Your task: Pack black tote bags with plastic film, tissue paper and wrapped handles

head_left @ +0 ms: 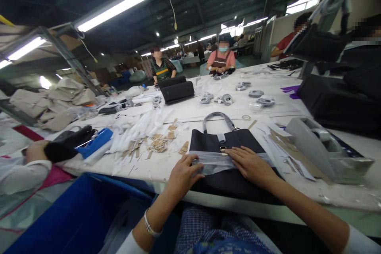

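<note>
See black handbag (218,183) flat at near edge of white table (154,168), handle (218,115) pointing away. Find left hand (184,172) half curled on film band (216,162), cannot tell whether pinching; right hand (251,163) spread nearly flat beside gold clasp (223,150), grasping nothing. Probably pins film smooth, bag steady. Looks plain, dark, handle sheathed in plastic.

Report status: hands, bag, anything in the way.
Left hand at plastic band, grip unclear; right hand spread on it by clasp. Black handbag lying flat, handle away. Gray tape dispenser at right, not blocking.
</note>
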The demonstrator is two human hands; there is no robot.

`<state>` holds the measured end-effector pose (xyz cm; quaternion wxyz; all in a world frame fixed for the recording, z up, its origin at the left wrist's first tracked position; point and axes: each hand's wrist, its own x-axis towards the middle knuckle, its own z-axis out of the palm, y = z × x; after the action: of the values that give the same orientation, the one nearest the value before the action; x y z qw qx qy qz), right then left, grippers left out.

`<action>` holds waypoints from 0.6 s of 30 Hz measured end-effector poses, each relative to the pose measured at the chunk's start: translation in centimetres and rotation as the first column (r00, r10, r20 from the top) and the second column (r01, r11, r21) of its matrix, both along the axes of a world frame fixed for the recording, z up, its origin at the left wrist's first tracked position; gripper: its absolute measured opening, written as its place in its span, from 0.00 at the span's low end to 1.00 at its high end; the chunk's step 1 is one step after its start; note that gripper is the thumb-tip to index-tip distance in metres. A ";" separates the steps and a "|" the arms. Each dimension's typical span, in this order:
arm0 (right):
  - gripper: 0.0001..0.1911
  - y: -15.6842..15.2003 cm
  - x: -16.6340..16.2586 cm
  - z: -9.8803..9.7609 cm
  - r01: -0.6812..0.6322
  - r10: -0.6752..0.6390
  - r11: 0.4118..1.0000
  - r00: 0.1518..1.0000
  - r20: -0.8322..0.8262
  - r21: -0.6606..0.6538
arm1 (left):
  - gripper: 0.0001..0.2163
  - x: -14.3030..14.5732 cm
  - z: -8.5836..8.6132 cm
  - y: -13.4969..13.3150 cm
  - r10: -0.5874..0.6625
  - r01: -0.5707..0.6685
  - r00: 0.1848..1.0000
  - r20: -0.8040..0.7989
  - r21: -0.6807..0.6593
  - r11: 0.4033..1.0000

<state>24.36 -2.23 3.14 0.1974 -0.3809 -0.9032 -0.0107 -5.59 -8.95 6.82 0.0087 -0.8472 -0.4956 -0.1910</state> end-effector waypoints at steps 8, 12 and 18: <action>0.21 0.1 -2.8 2.8 -0.037 0.037 0.999 0.995 -0.093 0.000 | 0.18 1.9 0.1 -1.6 0.251 -0.250 0.965 0.081 -0.019 0.968; 0.21 1.2 -6.7 4.1 -0.162 0.140 0.978 0.976 -0.166 -0.127 | 0.22 2.3 -0.8 -2.4 0.311 -0.314 0.936 0.167 -0.009 0.950; 0.23 4.5 -10.7 5.6 -0.281 0.156 0.825 0.947 -0.281 -0.491 | 0.21 2.1 -2.0 -2.2 0.375 -0.391 0.861 0.344 -0.026 0.920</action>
<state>13.69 2.23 8.69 0.1884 -0.3122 -0.8806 0.3027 -3.54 -11.15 4.79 -0.0211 -0.6851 -0.6433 -0.3410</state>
